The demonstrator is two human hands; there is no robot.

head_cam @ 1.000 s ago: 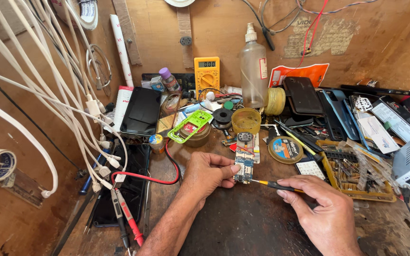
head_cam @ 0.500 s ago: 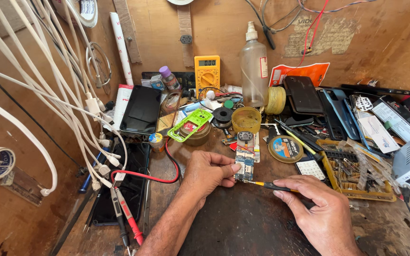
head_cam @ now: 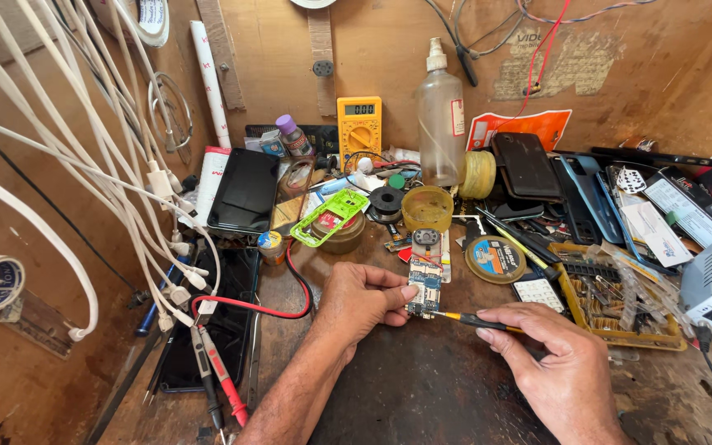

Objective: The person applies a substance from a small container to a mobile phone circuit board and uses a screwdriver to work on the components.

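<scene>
The dark, worn tabletop (head_cam: 422, 395) lay under my arms, crowded along the back with a clear plastic bottle (head_cam: 441, 115), a yellow multimeter (head_cam: 359, 124), a black phone (head_cam: 245, 191) and a green phone frame (head_cam: 330, 217). My left hand (head_cam: 360, 301) rested near the middle, its fingers (head_cam: 401, 294) closed against the left edge of a small blue circuit board (head_cam: 425, 288) lying flat on the wood. My right hand (head_cam: 558, 371) sat lower right, fingers pinched round a thin yellow-and-black screwdriver (head_cam: 475, 320) whose tip met the board's lower corner.
</scene>
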